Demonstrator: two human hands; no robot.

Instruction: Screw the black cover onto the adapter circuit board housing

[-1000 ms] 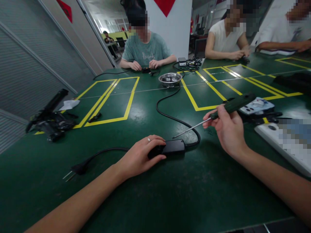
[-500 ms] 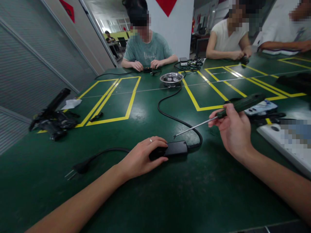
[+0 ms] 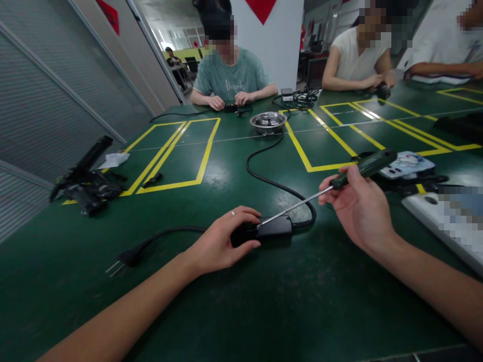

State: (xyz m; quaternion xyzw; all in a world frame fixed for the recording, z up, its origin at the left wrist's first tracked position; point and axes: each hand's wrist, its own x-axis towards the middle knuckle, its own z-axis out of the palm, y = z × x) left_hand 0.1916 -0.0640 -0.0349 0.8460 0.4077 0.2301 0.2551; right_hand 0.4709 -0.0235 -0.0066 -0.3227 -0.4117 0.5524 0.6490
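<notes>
Black, with a hard plastic look, the power adapter (image 3: 277, 227) lies on the table (image 3: 226, 317), its near-left end under the left grip (image 3: 226, 239). That grip is closed over it, fingers along the far side and thumb along the near side, with the right-hand part of the casing bare. The right grip (image 3: 362, 213) is clamped on the dark green handle of a screwdriver (image 3: 377, 162), whose thin metal shaft slants down and left until the tip meets or hangs just over the casing beside the left fingers; contact cannot be told.

Left of the left grip, a short cord (image 3: 177, 229) runs to a two-pin plug (image 3: 131, 257). From the adapter's other end, below and left of the right grip, a longer cord (image 3: 314, 213) curves away towards a steel bowl (image 3: 258, 126) beyond both grips. Just right of the right grip lies a phone (image 3: 409, 165).

The adapter should prove light and stiff, and its smooth casing may slide or twist under side pressure, so the long sides look the best hold. The cords will likely flex and tug. The screwdriver seems rigid, best held by its thick handle.
</notes>
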